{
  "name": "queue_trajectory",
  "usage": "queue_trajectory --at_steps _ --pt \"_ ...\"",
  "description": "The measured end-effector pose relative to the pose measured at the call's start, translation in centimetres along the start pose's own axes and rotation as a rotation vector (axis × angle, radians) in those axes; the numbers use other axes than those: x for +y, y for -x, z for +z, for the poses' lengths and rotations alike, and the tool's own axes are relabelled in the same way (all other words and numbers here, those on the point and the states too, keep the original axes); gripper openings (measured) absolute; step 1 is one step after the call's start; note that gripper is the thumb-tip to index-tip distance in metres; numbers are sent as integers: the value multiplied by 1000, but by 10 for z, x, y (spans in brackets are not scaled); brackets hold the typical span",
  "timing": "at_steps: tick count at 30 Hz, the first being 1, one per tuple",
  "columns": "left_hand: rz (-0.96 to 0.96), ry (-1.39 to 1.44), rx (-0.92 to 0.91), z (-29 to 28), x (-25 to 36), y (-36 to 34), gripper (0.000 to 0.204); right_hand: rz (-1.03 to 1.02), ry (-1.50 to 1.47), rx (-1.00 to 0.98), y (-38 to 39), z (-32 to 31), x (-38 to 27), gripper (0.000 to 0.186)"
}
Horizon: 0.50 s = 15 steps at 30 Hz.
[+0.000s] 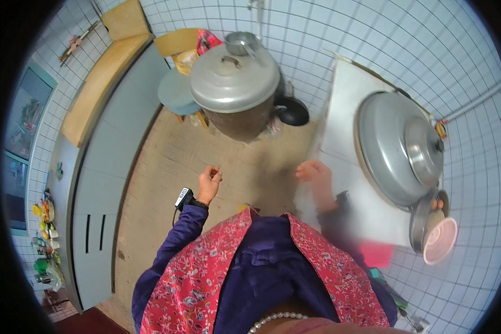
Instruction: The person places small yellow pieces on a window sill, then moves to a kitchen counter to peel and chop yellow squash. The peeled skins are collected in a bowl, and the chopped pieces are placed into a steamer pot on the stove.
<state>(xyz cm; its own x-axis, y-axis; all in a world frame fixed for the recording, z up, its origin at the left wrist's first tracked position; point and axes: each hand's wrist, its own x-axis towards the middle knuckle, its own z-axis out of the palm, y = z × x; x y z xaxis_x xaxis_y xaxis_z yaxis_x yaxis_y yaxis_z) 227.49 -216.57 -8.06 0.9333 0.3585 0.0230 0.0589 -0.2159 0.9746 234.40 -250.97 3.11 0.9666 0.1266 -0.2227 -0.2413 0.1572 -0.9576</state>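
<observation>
My left hand (209,183) hangs over the tan floor in front of me, its fingers curled in loosely and nothing visible in them. A small black device with a white label (183,197) sits at that wrist. Beside the edge of the white stove counter (348,131), my right hand (316,179) is smeared by motion, so its grip does not show. Nearest to it on the counter is a very large, round metal lid (381,150), with a smaller domed lid (424,150) resting on top.
A big lidded pot (234,83) stands at the far wall, a metal bowl (241,42) on its lid. Next to it are a blue-topped stool (175,92) and a black pan (293,111). Grey cabinets (114,117) line the left. A pink basin (441,240) leans at the counter's right end.
</observation>
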Motion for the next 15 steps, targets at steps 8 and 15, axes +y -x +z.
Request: queue_trajectory --at_steps 8,15 --pt "306 -397 36 -63 65 -186 26 -31 -10 92 -195 86 -8 22" --pt "488 -609 -42 -24 69 -342 31 -30 -137 148 -353 127 0 29"
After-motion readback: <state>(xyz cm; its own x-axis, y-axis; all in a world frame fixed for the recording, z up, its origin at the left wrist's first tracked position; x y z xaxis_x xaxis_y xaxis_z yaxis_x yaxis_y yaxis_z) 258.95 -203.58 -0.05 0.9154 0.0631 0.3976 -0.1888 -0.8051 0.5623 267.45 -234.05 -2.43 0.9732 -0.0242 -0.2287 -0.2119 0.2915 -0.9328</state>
